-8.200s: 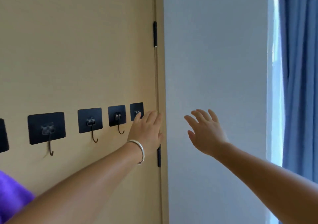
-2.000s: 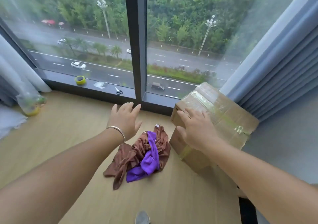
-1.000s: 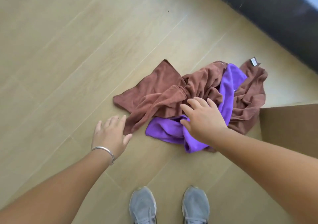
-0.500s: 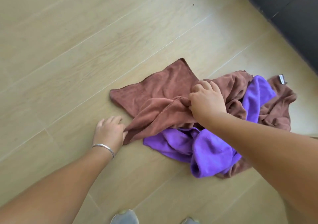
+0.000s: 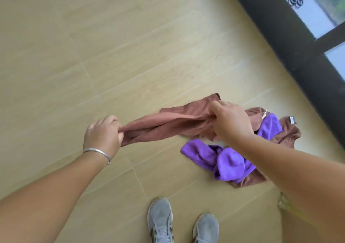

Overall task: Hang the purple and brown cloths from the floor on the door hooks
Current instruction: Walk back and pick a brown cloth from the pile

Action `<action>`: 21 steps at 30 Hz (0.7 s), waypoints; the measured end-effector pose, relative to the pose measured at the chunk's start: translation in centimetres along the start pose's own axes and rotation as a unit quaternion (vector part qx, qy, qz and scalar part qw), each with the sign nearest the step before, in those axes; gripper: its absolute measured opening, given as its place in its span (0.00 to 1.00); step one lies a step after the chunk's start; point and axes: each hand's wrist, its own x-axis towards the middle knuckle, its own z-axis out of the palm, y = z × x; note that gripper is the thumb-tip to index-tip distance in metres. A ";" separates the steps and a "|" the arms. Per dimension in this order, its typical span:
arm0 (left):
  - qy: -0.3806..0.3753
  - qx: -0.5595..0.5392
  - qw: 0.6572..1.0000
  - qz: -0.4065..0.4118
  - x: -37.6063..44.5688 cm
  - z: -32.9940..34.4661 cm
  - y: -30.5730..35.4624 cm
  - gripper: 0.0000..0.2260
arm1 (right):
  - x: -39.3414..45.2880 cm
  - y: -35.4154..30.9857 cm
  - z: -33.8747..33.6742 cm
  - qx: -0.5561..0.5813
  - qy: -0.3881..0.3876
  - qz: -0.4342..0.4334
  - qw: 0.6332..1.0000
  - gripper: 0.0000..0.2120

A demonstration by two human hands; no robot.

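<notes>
Here a brown cloth [image 5: 168, 125] is stretched just above the floor [image 5: 93, 55], the left hand [image 5: 102, 132] gripping one end and the right hand [image 5: 231, 121] bunching the other. The step looks like the pickup, with hanging not yet begun. At least one more brown cloth [image 5: 287, 132] lies tangled with one purple cloth [image 5: 224, 160] near the window frame [image 5: 298, 55]; next they need pulling apart.

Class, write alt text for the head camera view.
Both hands grip a brown cloth, left hand and right hand, stretching it above a wooden floor. A purple cloth lies crumpled near grey shoes.
</notes>
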 end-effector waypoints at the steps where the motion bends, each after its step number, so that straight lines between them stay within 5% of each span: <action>1: 0.010 -0.007 1.000 -0.006 0.3 -2.2 -1.0 0.03 | 0.7 -1.3 -1.8 0.010 0.004 -0.014 1.000 0.10; 8: 0.067 -0.006 0.996 -0.057 2.1 -15.5 -7.6 0.03 | 7.4 -10.2 -13.6 -0.006 0.071 -0.076 0.995 0.18; 21: 0.200 -0.005 0.955 -0.219 -1.9 -34.6 -20.6 0.04 | 13.0 -27.1 -29.7 -0.034 0.130 -0.192 0.972 0.15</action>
